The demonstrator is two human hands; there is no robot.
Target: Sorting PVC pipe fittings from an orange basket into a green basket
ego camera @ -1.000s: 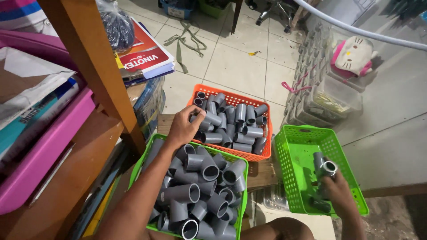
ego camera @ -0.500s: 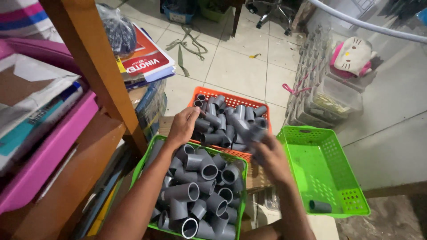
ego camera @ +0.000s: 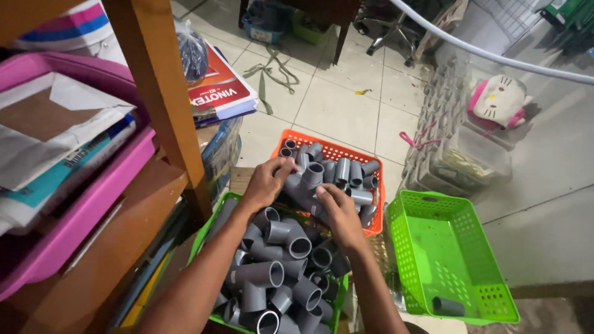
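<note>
Between both hands [ego camera: 303, 192]: grey fitting [ego camera: 307, 180].

Pale floor tiles [ego camera: 334, 102] stretch beyond the hands. A wooden shelf post [ego camera: 162, 93] rises to their left. A chair base [ego camera: 387, 28] stands farther off.

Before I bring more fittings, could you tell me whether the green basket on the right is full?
Nearly empty: the green basket holds one grey pipe piece.

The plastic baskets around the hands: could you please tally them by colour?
Green baskets: 2, one full of grey pipe fittings, one nearly bare with a single grey piece.
Orange basket: 1, full of short grey pipe sleeves.
Total: 3 baskets.
</note>
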